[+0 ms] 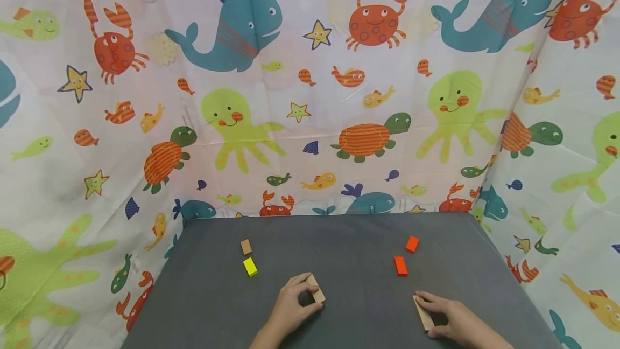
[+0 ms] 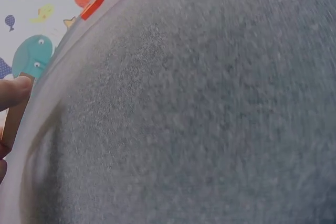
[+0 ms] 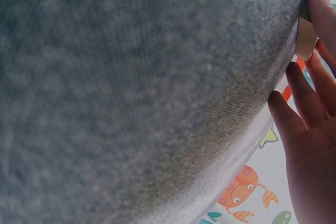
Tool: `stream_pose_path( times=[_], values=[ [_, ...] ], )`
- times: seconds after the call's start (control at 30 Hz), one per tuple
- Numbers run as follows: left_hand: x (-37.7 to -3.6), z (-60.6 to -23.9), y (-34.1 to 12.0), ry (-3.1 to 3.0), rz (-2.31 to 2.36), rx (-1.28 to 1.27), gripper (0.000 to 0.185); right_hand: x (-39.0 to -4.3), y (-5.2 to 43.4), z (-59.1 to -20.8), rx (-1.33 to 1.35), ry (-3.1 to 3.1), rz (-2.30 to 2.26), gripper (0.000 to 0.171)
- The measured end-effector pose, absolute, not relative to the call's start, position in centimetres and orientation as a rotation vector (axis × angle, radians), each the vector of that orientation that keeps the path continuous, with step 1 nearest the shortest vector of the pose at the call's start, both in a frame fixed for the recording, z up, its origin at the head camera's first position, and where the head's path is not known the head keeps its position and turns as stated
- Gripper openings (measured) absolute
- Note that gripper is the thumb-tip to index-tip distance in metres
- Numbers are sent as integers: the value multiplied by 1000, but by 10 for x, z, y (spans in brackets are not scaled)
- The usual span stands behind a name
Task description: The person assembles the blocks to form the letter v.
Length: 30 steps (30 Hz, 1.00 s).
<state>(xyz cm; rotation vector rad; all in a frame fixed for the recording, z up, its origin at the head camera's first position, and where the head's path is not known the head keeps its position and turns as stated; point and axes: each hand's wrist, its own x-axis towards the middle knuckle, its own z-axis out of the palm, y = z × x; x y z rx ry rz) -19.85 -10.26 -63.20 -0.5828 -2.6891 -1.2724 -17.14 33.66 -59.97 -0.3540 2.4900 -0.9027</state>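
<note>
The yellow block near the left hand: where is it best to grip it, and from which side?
Probably from above, pinching the two long sides of the yellow block. It lies flat on the grey table, with open space around it; the tan block behind stands apart.

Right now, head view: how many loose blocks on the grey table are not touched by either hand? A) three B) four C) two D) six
B: four lie free on the grey table: a tan block and yellow block on the left, two orange blocks on the right. The left hand and right hand each grip a wooden block.
</note>
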Motion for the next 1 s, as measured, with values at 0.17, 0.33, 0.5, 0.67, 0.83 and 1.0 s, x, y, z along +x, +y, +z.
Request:
stream_pose_path(
  times=[0.17,0.33,0.5,0.67,0.83,1.0],
  values=[
    [-203,-635,-100,-2740,-1272,-592,33,-170,337,-598,-350,2492,-893,86],
    [-205,-637,-100,-2795,-1257,-591,31,-170,335,-597,-346,2503,-888,83],
    [-204,-640,-100,-2851,-1250,-572,27,-170,335,-598,-324,2505,-885,84],
    [-207,-641,-100,-2872,-1273,-540,25,-171,336,-600,-299,2513,-896,84],
    [-207,-638,-100,-2879,-1282,-534,24,-170,333,-598,-334,2589,-884,83],
    [-204,-639,-102,-2853,-1284,-537,25,-169,327,-597,-412,2714,-828,83]
  ],
)
